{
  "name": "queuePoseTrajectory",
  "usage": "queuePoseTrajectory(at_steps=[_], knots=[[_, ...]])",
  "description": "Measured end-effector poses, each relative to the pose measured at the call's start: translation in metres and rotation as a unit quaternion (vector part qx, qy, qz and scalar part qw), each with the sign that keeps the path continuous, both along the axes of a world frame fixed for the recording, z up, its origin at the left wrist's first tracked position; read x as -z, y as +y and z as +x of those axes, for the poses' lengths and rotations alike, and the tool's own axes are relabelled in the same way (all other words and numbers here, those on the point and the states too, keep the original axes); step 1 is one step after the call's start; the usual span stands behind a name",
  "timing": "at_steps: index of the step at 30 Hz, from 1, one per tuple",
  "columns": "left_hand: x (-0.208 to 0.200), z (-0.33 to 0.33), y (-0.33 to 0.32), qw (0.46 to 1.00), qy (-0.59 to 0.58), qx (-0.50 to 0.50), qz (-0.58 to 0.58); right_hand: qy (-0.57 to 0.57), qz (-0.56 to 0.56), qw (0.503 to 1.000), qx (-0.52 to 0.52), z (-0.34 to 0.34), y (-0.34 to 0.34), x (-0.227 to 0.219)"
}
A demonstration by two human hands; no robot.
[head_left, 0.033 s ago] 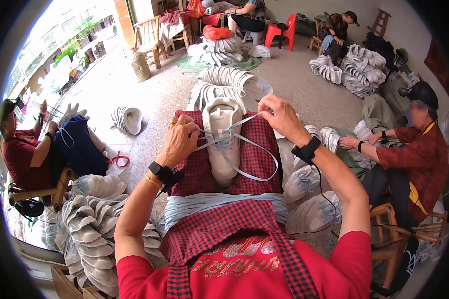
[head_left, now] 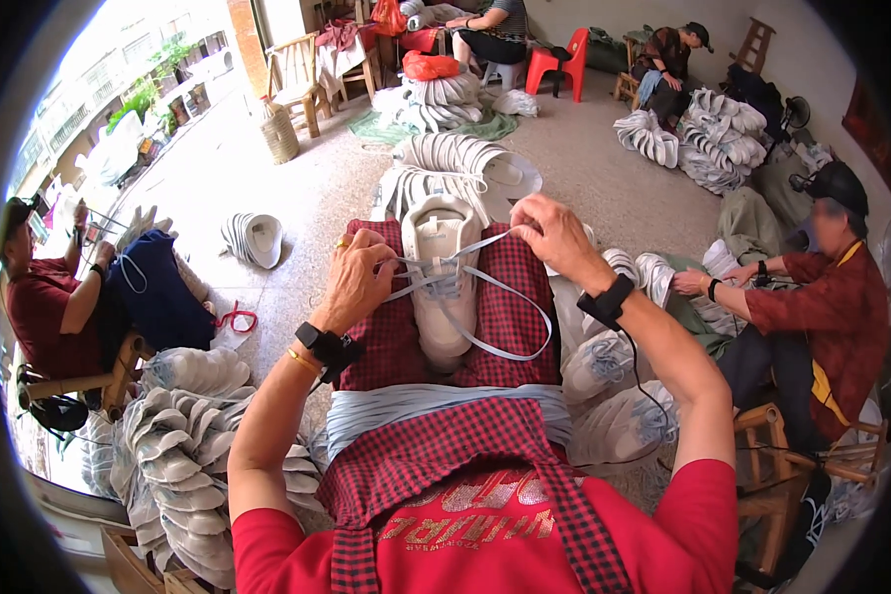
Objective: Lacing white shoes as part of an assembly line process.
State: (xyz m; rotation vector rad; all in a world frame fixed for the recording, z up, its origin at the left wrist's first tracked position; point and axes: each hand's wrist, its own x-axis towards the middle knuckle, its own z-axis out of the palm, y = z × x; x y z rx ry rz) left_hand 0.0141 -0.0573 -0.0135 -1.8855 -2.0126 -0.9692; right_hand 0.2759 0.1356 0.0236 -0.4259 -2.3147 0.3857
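A cream-white shoe upper lies between my thighs on the red-and-black checked apron, its toe toward me. Pale blue shoelace runs through some of its eyelets, and one long loop curves out to the right. My left hand, at the left of the upper, pinches a lace strand close to the eyelets. Beyond the upper's right side, my right hand pinches another stretch of lace, drawn taut from the eyelets. A bundle of pale blue laces lies across my lap.
Nested uppers stand just beyond my knees. A large stack of uppers is at my left, with laced uppers at my right. Co-workers sit at both sides and at the back. A small group of uppers rests on the floor.
My right hand has shifted very slightly toward the upper, still pinching the lace. My left hand and the upper look unmoved.
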Motion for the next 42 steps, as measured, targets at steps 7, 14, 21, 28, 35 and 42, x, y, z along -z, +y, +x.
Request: queuePoseTrajectory(at_steps=[7,14,21,28,35,42], knots=[[-0.01,-0.045,-0.024,0.993,0.082,-0.062,0.049,0.019,-0.048,0.999,0.011,0.007,0.016,0.015],[-0.018,-0.166,-0.114,0.957,0.111,-0.256,0.082,0.026,-0.018,0.992,0.124,0.049,0.076,0.021],[-0.007,-0.253,-0.17,0.881,0.074,-0.468,0.022,0.069,0.004,0.953,0.296,0.09,0.14,0.054],[0.019,-0.153,-0.096,0.974,0.036,-0.221,0.033,0.001,0.022,1.0,0.022,0.009,0.031,0.045],[-0.003,-0.038,-0.037,0.998,0.003,-0.043,0.044,-0.149,0.088,0.984,-0.049,-0.018,-0.024,0.021],[-0.012,0.004,-0.007,0.998,0.026,0.02,-0.062,-0.038,0.035,0.999,0.0,-0.032,-0.023,0.016]])
